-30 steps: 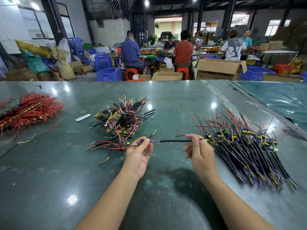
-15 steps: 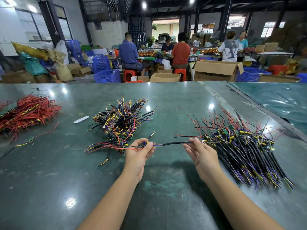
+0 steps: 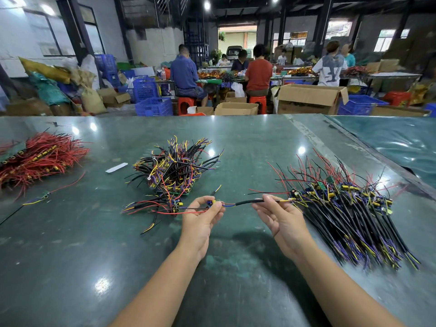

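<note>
I hold one wire harness (image 3: pixel 245 202) stretched level just above the dark green table (image 3: pixel 70 244). My left hand (image 3: pixel 200 220) pinches its end with the small blue and yellow parts and loose red wires. My right hand (image 3: pixel 280 220), palm turned up, pinches the other end of its black sleeve between thumb and fingertips. A jumbled pile of like harnesses (image 3: pixel 174 166) lies behind my left hand. A fanned, orderly heap of harnesses (image 3: pixel 349 218) lies to the right of my right hand.
A bundle of red wires (image 3: pixel 40 159) lies at the far left, with a single loose wire (image 3: pixel 47 194) and a white strip (image 3: pixel 116 167) nearby. Beyond the table, people sit at benches among cardboard boxes (image 3: pixel 309 99) and blue crates (image 3: pixel 153 106).
My right hand has rolled from knuckles-up to palm-up while staying on the black sleeve. My left hand keeps its pinch on the connector end.
</note>
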Demonstrator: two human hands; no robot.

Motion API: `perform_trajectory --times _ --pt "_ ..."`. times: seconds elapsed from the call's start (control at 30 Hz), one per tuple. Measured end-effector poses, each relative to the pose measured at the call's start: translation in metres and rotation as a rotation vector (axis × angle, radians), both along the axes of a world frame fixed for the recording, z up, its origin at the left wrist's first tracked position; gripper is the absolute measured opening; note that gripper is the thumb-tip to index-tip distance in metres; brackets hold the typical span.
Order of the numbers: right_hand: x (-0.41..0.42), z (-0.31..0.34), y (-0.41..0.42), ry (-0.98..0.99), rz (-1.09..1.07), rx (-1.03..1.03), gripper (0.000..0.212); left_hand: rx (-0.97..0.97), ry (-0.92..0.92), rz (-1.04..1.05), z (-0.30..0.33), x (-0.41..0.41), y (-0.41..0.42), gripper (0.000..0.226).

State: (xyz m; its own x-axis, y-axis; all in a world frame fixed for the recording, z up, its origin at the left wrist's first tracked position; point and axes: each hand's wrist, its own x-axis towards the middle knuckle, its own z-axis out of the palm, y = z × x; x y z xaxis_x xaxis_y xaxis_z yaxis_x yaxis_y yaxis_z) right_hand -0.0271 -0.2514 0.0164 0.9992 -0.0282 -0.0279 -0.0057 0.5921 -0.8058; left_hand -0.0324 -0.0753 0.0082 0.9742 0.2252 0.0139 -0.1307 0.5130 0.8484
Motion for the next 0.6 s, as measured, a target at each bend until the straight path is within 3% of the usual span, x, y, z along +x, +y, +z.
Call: perform_trajectory --times 0.27,0.5,0.6 --pt "0.0027 -0.0073 0.0024 0.008 -0.124 -0.335 0.007 -0.119 -0.021 -0.139 0.0022 0.0006 0.0012 0.018" --pt "0.0030 -0.0098 0.0039 -0.019 -0.118 -0.178 0.010 -0.128 -0.002 -0.090 -0.0021 0.0035 0.0016 0.017" --pt "0.0015 -0.0076 0.0012 0.019 -0.018 -0.197 0.019 -0.089 -0.004 0.031 -0.0025 0.0057 0.0065 0.018"
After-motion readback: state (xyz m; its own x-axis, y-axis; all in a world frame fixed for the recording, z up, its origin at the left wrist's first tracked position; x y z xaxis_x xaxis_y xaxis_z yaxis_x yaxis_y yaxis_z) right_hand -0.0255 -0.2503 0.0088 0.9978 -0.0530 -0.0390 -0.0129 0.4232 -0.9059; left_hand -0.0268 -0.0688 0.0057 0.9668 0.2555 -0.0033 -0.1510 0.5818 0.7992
